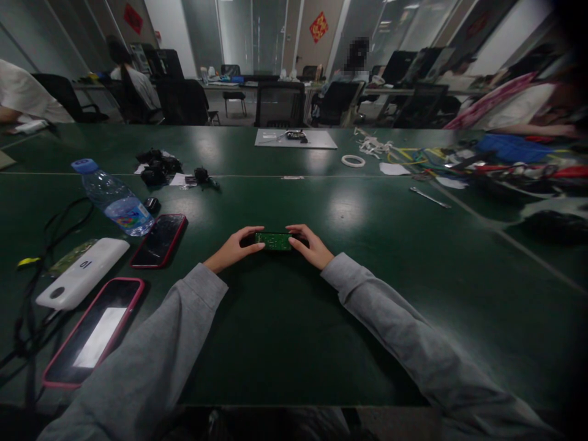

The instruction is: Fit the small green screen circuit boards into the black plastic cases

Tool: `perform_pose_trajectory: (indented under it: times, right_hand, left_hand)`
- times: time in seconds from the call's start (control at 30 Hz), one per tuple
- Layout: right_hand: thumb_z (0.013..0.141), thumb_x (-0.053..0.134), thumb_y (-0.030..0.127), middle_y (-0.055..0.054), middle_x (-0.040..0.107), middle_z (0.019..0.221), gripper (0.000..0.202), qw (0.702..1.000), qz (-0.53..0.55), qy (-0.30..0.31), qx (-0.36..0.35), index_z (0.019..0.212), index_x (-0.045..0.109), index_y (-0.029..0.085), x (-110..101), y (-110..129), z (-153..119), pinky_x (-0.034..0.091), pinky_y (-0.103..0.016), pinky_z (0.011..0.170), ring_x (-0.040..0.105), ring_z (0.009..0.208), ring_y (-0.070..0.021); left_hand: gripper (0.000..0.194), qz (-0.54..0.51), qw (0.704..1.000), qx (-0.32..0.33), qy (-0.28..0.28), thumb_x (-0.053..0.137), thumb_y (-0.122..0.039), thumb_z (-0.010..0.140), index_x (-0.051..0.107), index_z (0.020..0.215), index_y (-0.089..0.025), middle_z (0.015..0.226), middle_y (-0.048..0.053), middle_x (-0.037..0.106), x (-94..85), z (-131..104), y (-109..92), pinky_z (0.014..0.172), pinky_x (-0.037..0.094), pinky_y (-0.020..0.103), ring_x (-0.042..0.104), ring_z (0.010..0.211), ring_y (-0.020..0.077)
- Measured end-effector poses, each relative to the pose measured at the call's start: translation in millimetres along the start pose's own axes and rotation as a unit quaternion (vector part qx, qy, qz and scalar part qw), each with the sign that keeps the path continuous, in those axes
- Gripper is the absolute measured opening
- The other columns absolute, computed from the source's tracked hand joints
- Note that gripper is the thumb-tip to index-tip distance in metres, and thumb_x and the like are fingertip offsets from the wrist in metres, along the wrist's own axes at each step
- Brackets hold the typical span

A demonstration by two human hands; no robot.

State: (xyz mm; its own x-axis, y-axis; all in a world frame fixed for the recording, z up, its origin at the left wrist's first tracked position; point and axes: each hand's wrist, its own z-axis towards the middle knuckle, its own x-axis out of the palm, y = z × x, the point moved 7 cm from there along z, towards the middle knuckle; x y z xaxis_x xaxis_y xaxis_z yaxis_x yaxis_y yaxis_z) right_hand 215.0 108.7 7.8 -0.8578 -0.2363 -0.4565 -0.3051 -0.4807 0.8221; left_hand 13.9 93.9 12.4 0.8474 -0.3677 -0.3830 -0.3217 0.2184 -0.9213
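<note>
A small green circuit board (274,241) is held level between my two hands, over the middle of the dark green table (285,331). My left hand (239,246) pinches its left end, thumb on the near side and fingers behind. At the right end, my right hand (310,246) grips it in the same way. Small pale parts dot the face of the board. My fingers hide its two ends. I cannot tell whether its lower edge touches the table.
To the left lie a red-cased phone (160,241), a pink-cased phone (98,331), a white power bank (83,274), black cables and a tilted plastic bottle (114,199). Tangled wires (427,156), a wrench (430,197) and a tape ring (353,161) sit at the right. Several people sit beyond.
</note>
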Motion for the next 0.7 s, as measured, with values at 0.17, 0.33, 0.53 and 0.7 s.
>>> perform_pose_trajectory:
  times: [0.17, 0.33, 0.53, 0.7]
  right_hand:
    - [0.089, 0.050, 0.044, -0.008, 0.055, 0.112, 0.035, 1.000, -0.013, 0.013, 0.001, 0.116, 0.053, 0.022, -0.1, 1.3, -0.3, 0.047, -0.044, 0.093, 0.054, 0.106, -0.0217]
    - [0.090, 0.049, 0.045, -0.007, 0.057, 0.107, 0.035, 0.999, -0.041, 0.021, 0.000, 0.116, 0.054, 0.023, -0.7, 2.1, -0.5, 0.048, -0.044, 0.089, 0.056, 0.100, -0.0217]
    - [0.090, 0.050, 0.045, -0.006, 0.057, 0.107, 0.034, 0.999, -0.034, 0.019, -0.001, 0.116, 0.054, 0.023, -0.9, 2.9, -0.8, 0.048, -0.042, 0.089, 0.056, 0.100, -0.0210]
    - [0.090, 0.050, 0.044, -0.006, 0.056, 0.108, 0.034, 0.999, -0.037, 0.019, -0.003, 0.116, 0.054, 0.023, -0.5, 1.7, -0.8, 0.048, -0.042, 0.089, 0.056, 0.100, -0.0208]
  left_hand:
    - [0.053, -0.006, 1.000, -0.006, -0.001, 0.061, -0.039, 0.079, 0.047, 0.129, -0.026, 0.134, 0.008, 0.049, 0.2, 0.3, -0.1, 0.101, 0.039, 0.045, 0.048, 0.122, 0.0250]
    - [0.053, -0.008, 1.000, 0.002, -0.001, 0.061, -0.038, 0.079, 0.047, 0.129, -0.026, 0.132, 0.008, 0.051, 0.5, 1.4, 1.0, 0.101, 0.039, 0.045, 0.050, 0.120, 0.0241]
    - [0.052, 0.005, 1.000, 0.000, 0.002, 0.060, -0.038, 0.080, 0.047, 0.129, -0.026, 0.133, 0.008, 0.049, -0.6, 0.0, 1.3, 0.100, 0.040, 0.046, 0.048, 0.121, 0.0249]
    - [0.053, -0.006, 1.000, -0.006, -0.003, 0.061, -0.039, 0.079, 0.047, 0.129, -0.027, 0.133, 0.008, 0.049, -1.2, 0.0, 2.3, 0.101, 0.039, 0.045, 0.048, 0.121, 0.0247]
